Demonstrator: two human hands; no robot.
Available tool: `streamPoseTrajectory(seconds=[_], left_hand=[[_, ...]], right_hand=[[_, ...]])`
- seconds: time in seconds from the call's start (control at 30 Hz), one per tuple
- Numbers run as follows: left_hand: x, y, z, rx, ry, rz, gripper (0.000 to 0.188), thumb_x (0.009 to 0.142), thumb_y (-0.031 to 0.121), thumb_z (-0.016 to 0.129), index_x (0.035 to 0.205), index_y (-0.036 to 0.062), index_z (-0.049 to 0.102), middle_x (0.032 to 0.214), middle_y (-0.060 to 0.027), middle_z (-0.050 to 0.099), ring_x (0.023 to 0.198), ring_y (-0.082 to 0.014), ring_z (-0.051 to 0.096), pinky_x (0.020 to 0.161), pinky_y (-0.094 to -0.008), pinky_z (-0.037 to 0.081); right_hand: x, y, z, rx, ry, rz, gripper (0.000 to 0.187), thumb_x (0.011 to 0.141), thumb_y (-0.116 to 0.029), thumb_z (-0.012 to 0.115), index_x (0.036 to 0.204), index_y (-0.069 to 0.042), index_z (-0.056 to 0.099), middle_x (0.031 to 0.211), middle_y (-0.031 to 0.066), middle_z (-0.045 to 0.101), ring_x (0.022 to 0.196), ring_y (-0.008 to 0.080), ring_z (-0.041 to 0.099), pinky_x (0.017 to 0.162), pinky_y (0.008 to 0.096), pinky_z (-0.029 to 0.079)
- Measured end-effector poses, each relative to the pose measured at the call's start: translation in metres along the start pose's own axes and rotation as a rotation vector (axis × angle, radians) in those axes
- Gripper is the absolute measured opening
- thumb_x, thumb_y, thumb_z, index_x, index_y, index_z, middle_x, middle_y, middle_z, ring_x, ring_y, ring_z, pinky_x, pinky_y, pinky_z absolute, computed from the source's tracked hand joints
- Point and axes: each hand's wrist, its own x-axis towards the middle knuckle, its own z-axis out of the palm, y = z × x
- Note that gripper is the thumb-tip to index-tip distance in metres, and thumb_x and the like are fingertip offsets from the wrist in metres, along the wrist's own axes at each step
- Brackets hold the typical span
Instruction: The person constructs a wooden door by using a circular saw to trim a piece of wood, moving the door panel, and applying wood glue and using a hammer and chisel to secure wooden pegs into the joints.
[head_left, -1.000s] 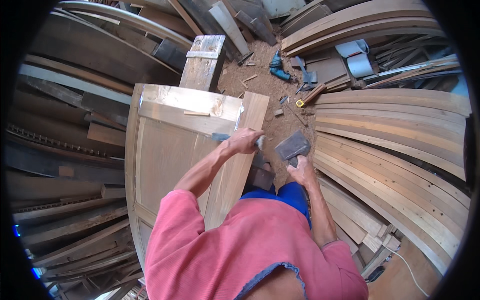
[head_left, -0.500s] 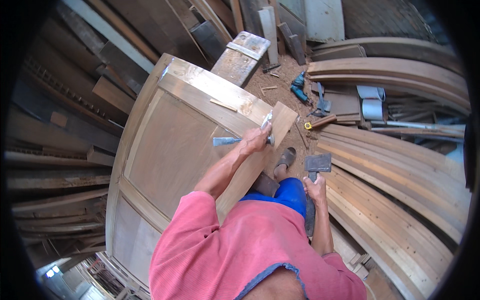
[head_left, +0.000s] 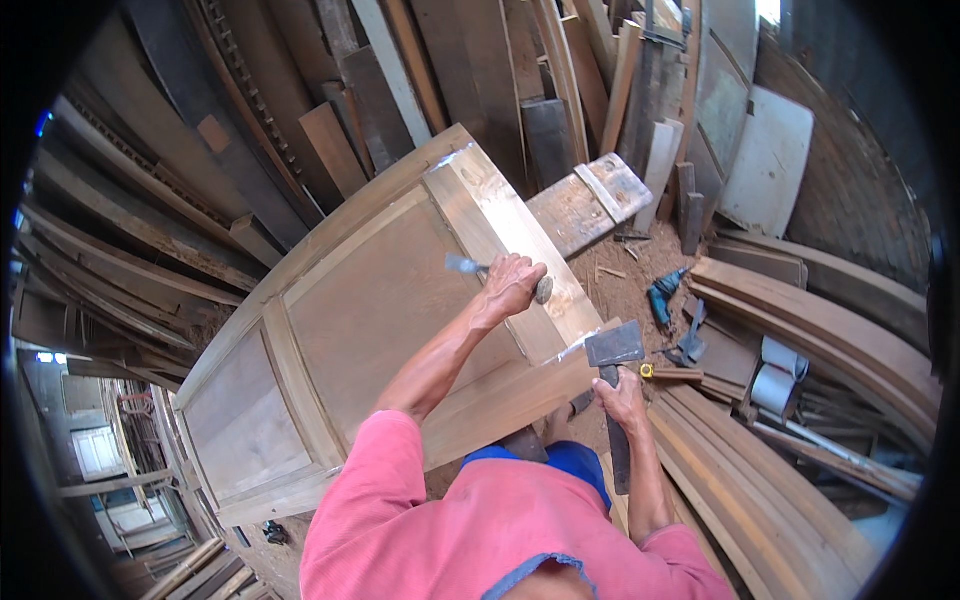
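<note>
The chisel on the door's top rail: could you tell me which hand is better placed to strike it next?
Probably the right hand: it grips the hatchet just beside the door frame, its head free. The left hand is wrapped around the chisel, holding it on the wood.

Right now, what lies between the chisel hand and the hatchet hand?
In the head view, between the left hand gripping the chisel and the right hand holding the hatchet lies the door's pale wooden rail; no tool or loose piece rests there.

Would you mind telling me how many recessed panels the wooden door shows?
2: a large panel beneath the left hand, and a smaller panel at the door's lower-left end.
</note>
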Motion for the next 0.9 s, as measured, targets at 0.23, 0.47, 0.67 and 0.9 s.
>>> streamPoseTrajectory(seconds=[0.23,0.47,0.67,0.9], left_hand=[[0.069,-0.08,-0.001,0.04,0.349,0.139,0.021,0.073,0.013,0.075,0.09,0.0114,0.065,0.086,-0.0101,0.063,0.095,-0.0319,0.06,0.088,-0.0465,0.04],[0.154,-0.159,0.002,-0.046,0.355,0.193,0.023,0.073,0.009,0.076,0.092,0.0153,0.067,0.089,-0.0077,0.064,0.094,-0.0309,0.059,0.094,-0.0484,0.039],[0.184,-0.227,0.017,-0.074,0.267,0.154,0.034,0.064,0.007,0.081,0.092,0.016,0.064,0.088,-0.0056,0.064,0.092,-0.0308,0.06,0.086,-0.0456,0.042],[0.199,-0.252,0.013,-0.174,0.196,0.193,0.034,0.066,0.007,0.079,0.096,0.0154,0.065,0.085,-0.0069,0.065,0.088,-0.0346,0.061,0.076,-0.0465,0.048]], right_hand=[[0.027,-0.042,0.003,-0.052,0.029,-0.003,0.025,0.088,-0.023,0.067,0.081,-0.001,0.06,0.061,0.0058,0.06,0.051,0.0144,0.059,0.049,0.0302,0.045],[0.052,-0.077,0.044,0.104,0.091,0.035,0.022,0.091,-0.023,0.065,0.088,-0.002,0.058,0.065,0.0052,0.06,0.057,0.0134,0.057,0.054,0.0301,0.046],[0.089,-0.101,0.084,0.218,0.056,0.015,0.023,0.092,-0.022,0.066,0.094,-0.001,0.058,0.068,0.0056,0.061,0.059,0.0139,0.058,0.056,0.0306,0.047],[0.126,-0.125,0.107,0.349,0.078,-0.16,0.023,0.093,-0.018,0.066,0.106,0.0,0.057,0.08,0.007,0.064,0.065,0.0144,0.061,0.06,0.0301,0.049]])
